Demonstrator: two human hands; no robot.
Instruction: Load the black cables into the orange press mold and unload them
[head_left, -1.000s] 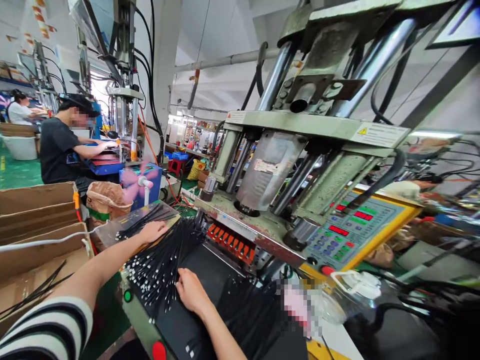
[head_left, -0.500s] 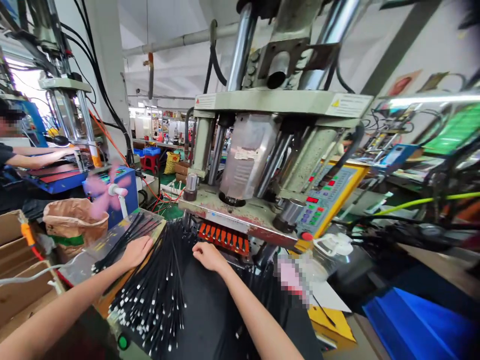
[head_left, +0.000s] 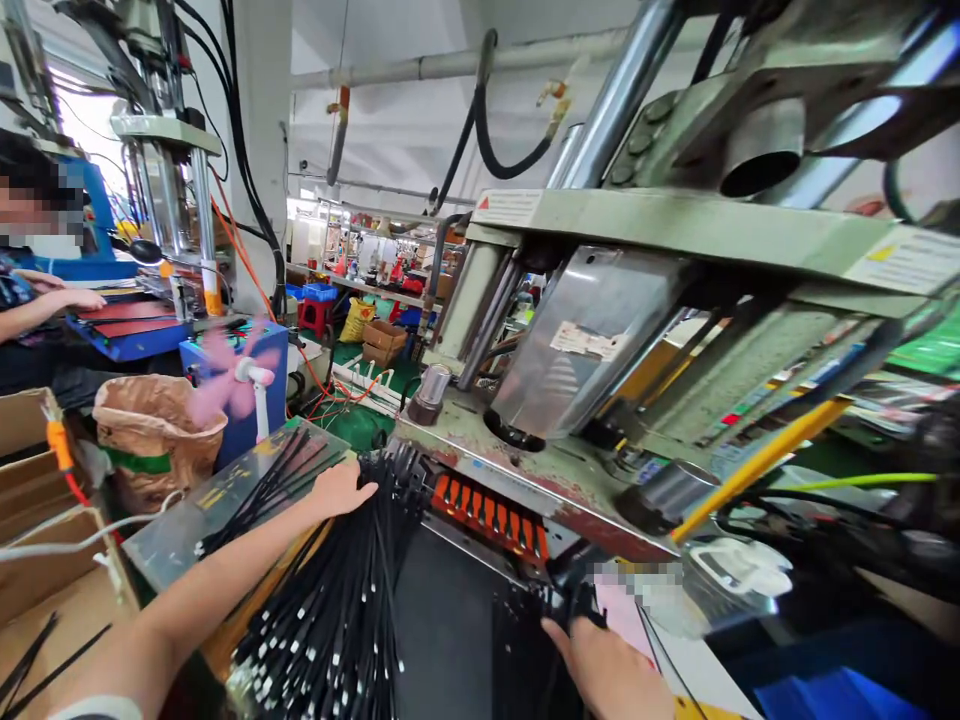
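My left hand (head_left: pixel 345 488) is at the upper end of a thick bundle of black cables (head_left: pixel 337 590) with white tips. Its thumb stands apart from the fingers, and nothing shows inside the hand. At the lower right, my right hand (head_left: pixel 611 665) is closed against a dark part (head_left: pixel 574 590) beside the press; its fingers are partly hidden, and the part's kind is unclear. Between the hands, an orange mould strip (head_left: pixel 491 515) with a row of dark pieces sits under the press (head_left: pixel 525 470). A black work surface (head_left: pixel 446 620) lies in front.
Loose black cables lie on a clear sheet (head_left: pixel 169 535) at left. A pink fan (head_left: pixel 236 372), paper sack (head_left: pixel 154 425) and cardboard box (head_left: pixel 52 560) stand there. A white-lidded container (head_left: pixel 739 570) is at right. Another person works at a machine on the far left.
My right hand has moved right and down, from before the mould to the dark part beside the press. My left hand has moved right to the cables' upper end. The view has shifted left.
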